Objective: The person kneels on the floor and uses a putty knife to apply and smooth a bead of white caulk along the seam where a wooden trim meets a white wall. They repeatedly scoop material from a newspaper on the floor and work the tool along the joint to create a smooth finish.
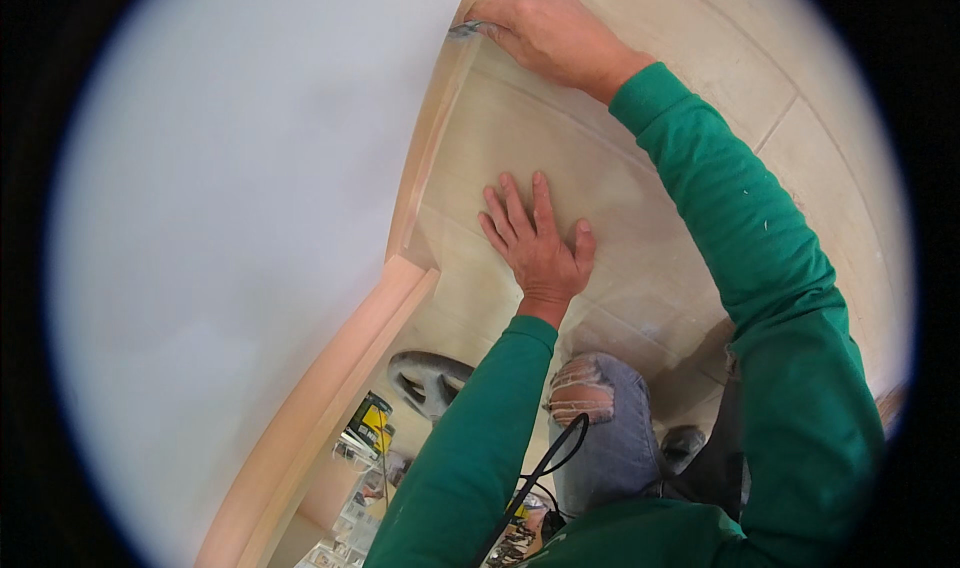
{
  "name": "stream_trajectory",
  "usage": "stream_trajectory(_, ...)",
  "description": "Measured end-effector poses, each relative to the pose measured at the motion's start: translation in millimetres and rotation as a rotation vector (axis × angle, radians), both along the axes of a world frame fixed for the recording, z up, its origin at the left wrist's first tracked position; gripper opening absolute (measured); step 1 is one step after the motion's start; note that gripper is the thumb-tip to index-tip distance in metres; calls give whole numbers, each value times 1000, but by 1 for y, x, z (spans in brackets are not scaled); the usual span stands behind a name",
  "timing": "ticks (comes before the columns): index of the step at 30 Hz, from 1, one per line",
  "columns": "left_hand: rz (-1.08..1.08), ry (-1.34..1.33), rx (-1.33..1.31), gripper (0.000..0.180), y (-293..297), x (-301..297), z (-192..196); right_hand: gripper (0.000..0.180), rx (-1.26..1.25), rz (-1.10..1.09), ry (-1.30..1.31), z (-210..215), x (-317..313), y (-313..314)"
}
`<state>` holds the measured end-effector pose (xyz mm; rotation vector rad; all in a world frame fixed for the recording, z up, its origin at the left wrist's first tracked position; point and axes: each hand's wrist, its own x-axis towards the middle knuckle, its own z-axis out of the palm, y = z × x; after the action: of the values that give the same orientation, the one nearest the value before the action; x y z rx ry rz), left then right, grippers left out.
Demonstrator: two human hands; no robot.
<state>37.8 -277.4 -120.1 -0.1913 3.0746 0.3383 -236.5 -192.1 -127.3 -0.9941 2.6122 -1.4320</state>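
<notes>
Tool (463, 30), small and grey, projects from the fingertips (480, 12) of the right hand (565, 40) and meets the wooden trim (425, 158) along the white wall (250, 168). The right fingers pinch its near end, so the gripped portion is mostly hidden. The left hand (543, 258) is released, palm down, fingers spread on the floor (630, 198), well apart from the tool.

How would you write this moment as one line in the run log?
right hand: pinching thin grey piece at wooden trim | left hand: spread palm down on tiled floor | hands: apart
</notes>
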Motion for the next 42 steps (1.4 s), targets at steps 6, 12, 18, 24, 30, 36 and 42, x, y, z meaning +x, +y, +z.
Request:
stream_trajectory(6,2,13,-22,85,-4,5,-3,27,22,70,-62,-2,34,-25)
stream_trajectory(12,-4,-4,-15,83,-1,4,-2,23,-5,-13,4,-15,30,-22)
stream_trajectory(18,11,-1,-17,83,-8,8,-2,23,-69,-68,-84,0,33,-26)
stream_trajectory(24,-6,-13,11,85,-6,7,0,20,20,49,-105,-4,69,-30)
stream_trajectory(30,11,-28,32,86,-5,9,0,22,-63,234,-175,3,102,22)
stream_trajectory(36,31,-34,50,87,-9,12,1,20,20,-252,-242,9,123,121)
stream_trajectory(42,37,4,50,79,-9,6,14,20,370,-403,116,16,116,173)
